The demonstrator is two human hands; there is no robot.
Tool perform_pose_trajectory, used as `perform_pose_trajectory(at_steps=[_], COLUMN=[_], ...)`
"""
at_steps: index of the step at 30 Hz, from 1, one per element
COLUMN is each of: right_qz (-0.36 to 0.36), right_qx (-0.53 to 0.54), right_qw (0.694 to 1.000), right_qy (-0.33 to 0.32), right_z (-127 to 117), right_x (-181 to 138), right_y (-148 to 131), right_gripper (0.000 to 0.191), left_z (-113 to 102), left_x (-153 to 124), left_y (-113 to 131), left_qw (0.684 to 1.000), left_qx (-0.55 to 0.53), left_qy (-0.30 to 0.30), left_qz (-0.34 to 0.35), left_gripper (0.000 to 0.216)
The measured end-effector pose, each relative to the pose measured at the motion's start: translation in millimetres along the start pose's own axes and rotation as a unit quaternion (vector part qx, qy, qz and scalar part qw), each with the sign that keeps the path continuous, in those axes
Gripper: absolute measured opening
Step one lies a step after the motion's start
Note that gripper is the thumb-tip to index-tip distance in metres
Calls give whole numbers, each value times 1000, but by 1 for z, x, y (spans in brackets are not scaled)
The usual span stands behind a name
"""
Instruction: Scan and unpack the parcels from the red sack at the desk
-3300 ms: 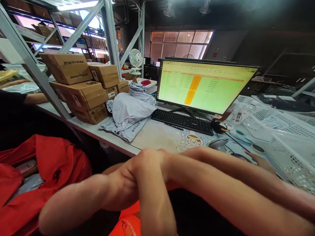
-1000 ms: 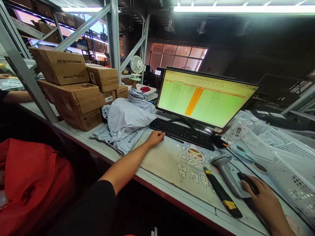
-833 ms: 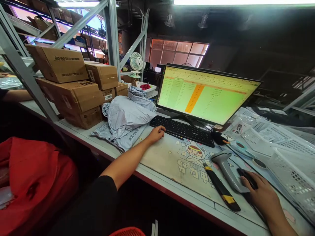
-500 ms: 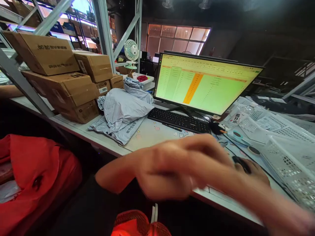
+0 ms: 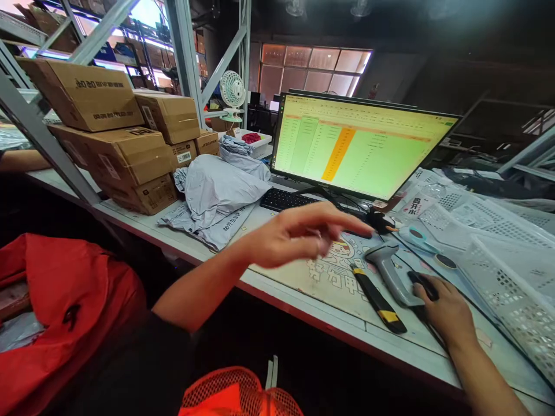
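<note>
My left hand [image 5: 303,234] hovers above the desk mat [image 5: 299,271] in front of the black keyboard [image 5: 286,199], fingers stretched out to the right and holding nothing. My right hand [image 5: 446,309] rests on a black mouse [image 5: 422,284] at the right, fingers curved over it. Just left of that hand lie a grey barcode scanner [image 5: 388,268] and a black and yellow utility knife [image 5: 377,297]. The monitor [image 5: 355,147] shows a green spreadsheet with an orange column.
Stacked cardboard boxes [image 5: 113,138] and grey mailer bags [image 5: 221,193] sit at the left of the desk. White plastic baskets [image 5: 498,248] fill the right. A red bag [image 5: 56,312] lies at lower left, a red mesh basket [image 5: 243,396] below. Another person's arm [image 5: 21,160] shows far left.
My left hand has lifted off the desk by the keyboard and swung right, now hovering over the mat. My right hand stays on the mouse.
</note>
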State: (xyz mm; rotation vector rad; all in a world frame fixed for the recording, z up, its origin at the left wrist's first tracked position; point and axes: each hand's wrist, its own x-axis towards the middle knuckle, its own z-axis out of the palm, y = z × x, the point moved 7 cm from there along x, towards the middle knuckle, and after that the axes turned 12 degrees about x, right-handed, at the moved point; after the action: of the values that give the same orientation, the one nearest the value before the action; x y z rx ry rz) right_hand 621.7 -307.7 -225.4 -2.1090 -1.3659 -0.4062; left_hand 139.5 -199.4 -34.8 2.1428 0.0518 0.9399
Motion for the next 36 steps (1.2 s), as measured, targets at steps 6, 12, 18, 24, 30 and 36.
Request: perform_pose_trajectory(at_steps=[6,12,18,24,30,36], right_qz=[9,38,37,36,60,66], right_qx=[31,12,-6,-10,-19,-20], right_qw=[999,999,999,999,998,998], right_qy=[-15,-1,15,26,9,9], right_z=[4,2,-2,-7,-7,-7], right_x=[2,-1,-5,-9,-10,-10], right_y=[6,9,4,-4,-6,-3], right_gripper=[55,53,50,43,45,43], left_z=[-35,-37,-32,-31,-31,-31], left_x=[-2,-34,-36,-37,-39,-39], left_y=[-195,-263,-268,-272,-275,-274], left_qw=[943,917,930,932,933,929], left_qx=[161,200,188,188,187,194], left_qy=[95,145,117,101,108,98], left_qz=[-276,-313,-293,-292,-289,-300], left_gripper=[30,24,26,33,35,37])
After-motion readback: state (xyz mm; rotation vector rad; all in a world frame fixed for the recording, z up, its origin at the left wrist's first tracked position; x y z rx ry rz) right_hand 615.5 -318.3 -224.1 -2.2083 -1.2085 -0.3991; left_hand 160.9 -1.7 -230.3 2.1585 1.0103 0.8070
